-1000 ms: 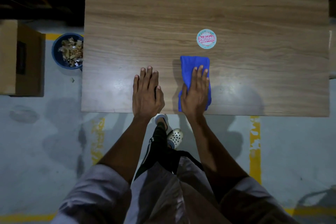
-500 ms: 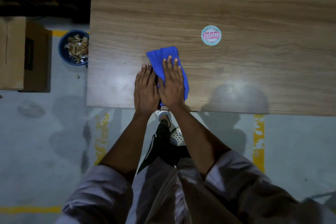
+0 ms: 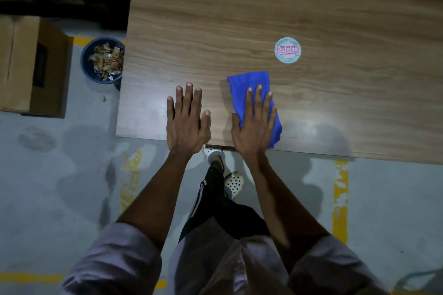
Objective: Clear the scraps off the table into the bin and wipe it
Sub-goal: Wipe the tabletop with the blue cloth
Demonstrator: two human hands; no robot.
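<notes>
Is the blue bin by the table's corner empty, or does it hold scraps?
Holds scraps: the blue bin on the floor shows a pile of brownish scraps inside.

Dim overall, lit from above. Soft glare on the tabletop [image 3: 323, 122] near its front edge, toward 3 o'clock. Blurred shadows on the floor [image 3: 48, 175]. Black at 11 o'clock; wide-angle bending at edges.

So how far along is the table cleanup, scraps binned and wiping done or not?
Scraps look done: the blue bin beside the table holds them, and none show on the wooden table. Only a round sticker remains there. Wiping is in hand: the right hand presses a blue cloth flat near the front edge, and the left hand rests flat beside it. The far part of the table may be left; one small scrap lies on the floor.
</notes>
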